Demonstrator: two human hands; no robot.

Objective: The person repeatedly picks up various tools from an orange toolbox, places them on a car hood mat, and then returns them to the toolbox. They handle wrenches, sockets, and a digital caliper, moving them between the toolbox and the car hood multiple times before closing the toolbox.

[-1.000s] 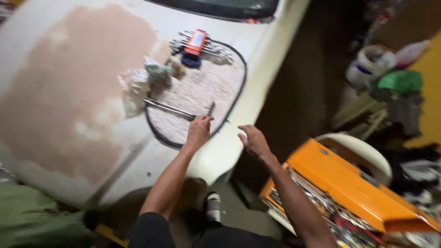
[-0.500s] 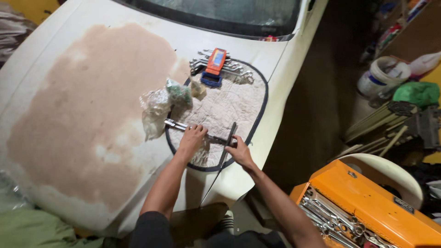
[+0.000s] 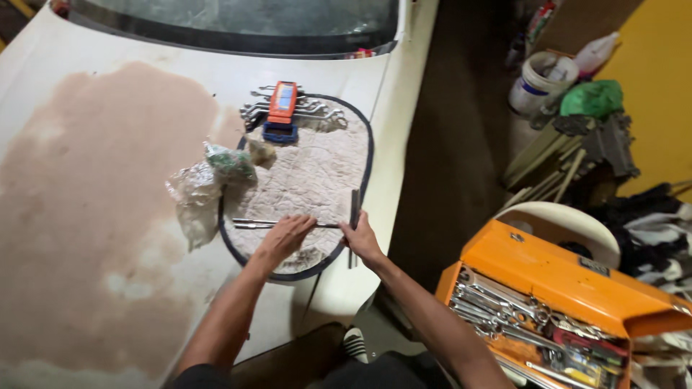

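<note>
Garage scene, white car hood (image 3: pixel 108 216) w/ a big sanded patch used as a workbench. An oval quilted mat (image 3: pixel 310 173) was laid on the hood, prob. to keep tools from sliding or scratching paint. A T-shaped metal wrench (image 3: pixel 317 225) was seen lying flat on the mat's near edge. Left hand (image 3: pixel 285 236) was pressed over the long bar, fingers curled around it; right hand (image 3: pixel 360 238) was closed on the short crossbar at the joint, so both ends were steadied. Spanners (image 3: pixel 306 109) and an orange tool case (image 3: pixel 282 109) were set at the mat's far end; crumpled plastic bags (image 3: pixel 205 187) at its left edge. An open orange toolbox (image 3: pixel 562 302) was seen on the right, near the hands.
</note>
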